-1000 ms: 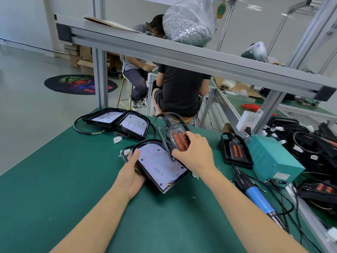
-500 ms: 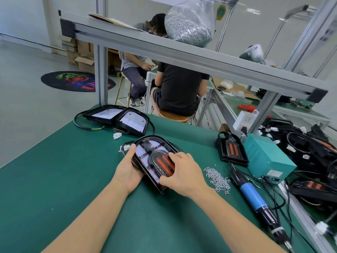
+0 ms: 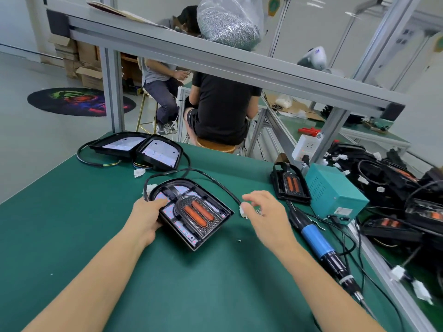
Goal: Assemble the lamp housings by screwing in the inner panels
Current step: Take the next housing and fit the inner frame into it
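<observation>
A black lamp housing lies on the green table, and a dark inner panel with two orange strips sits inside it over the white LED board. My left hand grips the housing's left edge. Off to the housing's right, my right hand hovers with loosely spread fingers over a small heap of screws, which it mostly hides. The housing's black cable ends in a white connector just left of that hand.
A blue electric screwdriver lies to the right of my right hand, beside a teal power box. Another inner panel leans there. Two housings sit at the back left, and several more are piled at right.
My right hand set the inner panel into the housing, then let go and moved right, over the screws. My left hand stayed on the housing's left edge.
</observation>
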Tool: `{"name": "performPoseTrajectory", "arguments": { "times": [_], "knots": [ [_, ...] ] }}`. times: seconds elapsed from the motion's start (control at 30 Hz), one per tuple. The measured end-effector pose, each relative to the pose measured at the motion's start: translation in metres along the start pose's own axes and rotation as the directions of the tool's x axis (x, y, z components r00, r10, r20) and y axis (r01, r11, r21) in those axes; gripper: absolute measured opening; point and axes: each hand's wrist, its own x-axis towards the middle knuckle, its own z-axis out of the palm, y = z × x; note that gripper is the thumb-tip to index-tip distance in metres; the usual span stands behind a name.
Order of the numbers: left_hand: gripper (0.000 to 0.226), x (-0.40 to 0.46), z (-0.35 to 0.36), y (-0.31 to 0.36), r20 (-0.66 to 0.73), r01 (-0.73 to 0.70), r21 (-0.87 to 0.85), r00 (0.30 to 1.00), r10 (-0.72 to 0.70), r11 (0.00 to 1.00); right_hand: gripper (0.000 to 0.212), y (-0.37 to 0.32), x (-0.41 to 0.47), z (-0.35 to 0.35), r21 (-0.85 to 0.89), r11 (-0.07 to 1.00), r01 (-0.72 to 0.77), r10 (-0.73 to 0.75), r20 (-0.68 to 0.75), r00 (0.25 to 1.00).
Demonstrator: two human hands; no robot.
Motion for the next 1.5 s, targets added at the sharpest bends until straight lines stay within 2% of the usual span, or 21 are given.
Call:
{"name": "performPoseTrajectory", "arguments": {
  "times": [0.1, 0.17, 0.23, 0.3, 0.4, 0.47, 0.53, 0.6, 0.67, 0.7, 0.77, 0.83, 0.87, 0.9, 0.97, 1.03, 1.1, 1.2, 1.3, 1.4, 1.5],
  "knots": [
    [0.017, -0.004, 0.000, -0.003, -0.009, -0.035, 0.205, 0.999, 0.037, 0.978, 0.020, 0.028, -0.007, -0.012, -0.070, 0.992, -0.106, 0.108, 0.018, 0.994],
    [0.015, -0.007, 0.003, -0.003, -0.003, -0.082, 0.368, 0.996, 0.090, 0.926, 0.022, 0.040, -0.014, -0.011, -0.123, 0.984, -0.132, 0.141, 0.066, 0.988],
    [0.008, -0.014, 0.006, 0.003, 0.002, -0.144, 0.576, 0.985, 0.175, 0.804, 0.024, 0.046, -0.021, -0.006, -0.174, 0.978, -0.118, 0.142, 0.135, 0.981],
    [0.034, -0.022, 0.006, 0.012, 0.000, -0.142, 0.740, 0.977, 0.211, 0.657, 0.023, 0.046, -0.027, 0.000, -0.205, 0.976, -0.077, 0.117, 0.194, 0.974],
    [0.067, -0.022, 0.003, 0.017, -0.015, -0.099, 0.804, 0.982, 0.186, 0.587, 0.025, 0.046, -0.032, 0.002, -0.254, 0.966, -0.051, 0.102, 0.191, 0.976],
    [0.064, -0.018, 0.000, 0.015, -0.043, -0.085, 0.844, 0.973, 0.225, 0.530, 0.028, 0.048, -0.034, -0.005, -0.301, 0.953, -0.042, 0.092, 0.155, 0.984],
    [0.056, -0.021, 0.001, 0.018, -0.059, -0.106, 0.888, 0.939, 0.339, 0.448, 0.030, 0.051, -0.035, -0.018, -0.336, 0.940, -0.053, 0.088, 0.092, 0.992],
    [0.047, -0.031, 0.005, 0.024, -0.002, -0.251, 0.880, 0.847, 0.532, 0.403, 0.034, 0.057, -0.036, -0.036, -0.392, 0.915, -0.097, 0.103, -0.005, 0.995],
    [0.031, -0.052, 0.019, 0.028, 0.132, -0.518, 0.777, 0.689, 0.713, 0.357, 0.041, 0.066, -0.036, -0.054, -0.452, 0.874, -0.178, 0.152, -0.094, 0.984],
    [0.022, -0.066, 0.030, 0.028, 0.223, -0.641, 0.701, 0.613, 0.758, 0.312, 0.045, 0.071, -0.037, -0.063, -0.471, 0.851, -0.232, 0.199, -0.119, 0.973],
    [0.010, -0.091, 0.055, 0.021, 0.453, -0.807, 0.562, 0.485, 0.748, 0.182, 0.051, 0.079, -0.038, -0.074, -0.503, 0.796, -0.336, 0.317, -0.126, 0.940],
    [0.010, -0.105, 0.078, 0.002, 0.671, -0.876, 0.476, 0.420, 0.611, 0.079, 0.053, 0.085, -0.042, -0.077, -0.554, 0.735, -0.391, 0.405, -0.105, 0.908],
    [0.013, -0.108, 0.087, -0.010, 0.749, -0.881, 0.470, 0.427, 0.507, 0.049, 0.055, 0.087, -0.044, -0.077, -0.570, 0.715, -0.406, 0.435, -0.092, 0.895],
    [0.017, -0.108, 0.093, -0.021, 0.792, -0.864, 0.504, 0.465, 0.395, 0.007, 0.056, 0.089, -0.046, -0.075, -0.573, 0.704, -0.419, 0.460, -0.080, 0.884],
    [0.022, -0.104, 0.102, -0.039, 0.777, -0.760, 0.626, 0.588, 0.225, -0.176, 0.062, 0.093, -0.051, -0.073, -0.547, 0.704, -0.454, 0.503, -0.067, 0.862],
    [0.030, -0.105, 0.107, -0.044, 0.718, -0.659, 0.690, 0.676, 0.165, -0.301, 0.067, 0.097, -0.054, -0.072, -0.511, 0.711, -0.483, 0.532, -0.060, 0.845],
    [0.036, -0.105, 0.111, -0.048, 0.698, -0.630, 0.693, 0.708, 0.107, -0.350, 0.067, 0.100, -0.055, -0.071, -0.498, 0.712, -0.495, 0.539, -0.064, 0.840],
    [0.037, -0.101, 0.108, -0.054, 0.652, -0.590, 0.730, 0.752, 0.094, -0.343, 0.064, 0.100, -0.054, -0.072, -0.496, 0.714, -0.494, 0.535, -0.069, 0.842],
    [0.025, -0.094, 0.106, -0.060, 0.600, -0.546, 0.786, 0.788, 0.140, -0.291, 0.064, 0.101, -0.053, -0.072, -0.489, 0.716, -0.497, 0.538, -0.065, 0.840],
    [0.012, -0.092, 0.108, -0.064, 0.585, -0.534, 0.802, 0.794, 0.167, -0.268, 0.063, 0.102, -0.051, -0.071, -0.493, 0.710, -0.503, 0.545, -0.069, 0.836],
    [0.016, -0.091, 0.109, -0.068, 0.567, -0.514, 0.816, 0.800, 0.196, -0.264, 0.062, 0.104, -0.048, -0.071, -0.488, 0.710, -0.508, 0.545, -0.075, 0.835]
  ]
}}
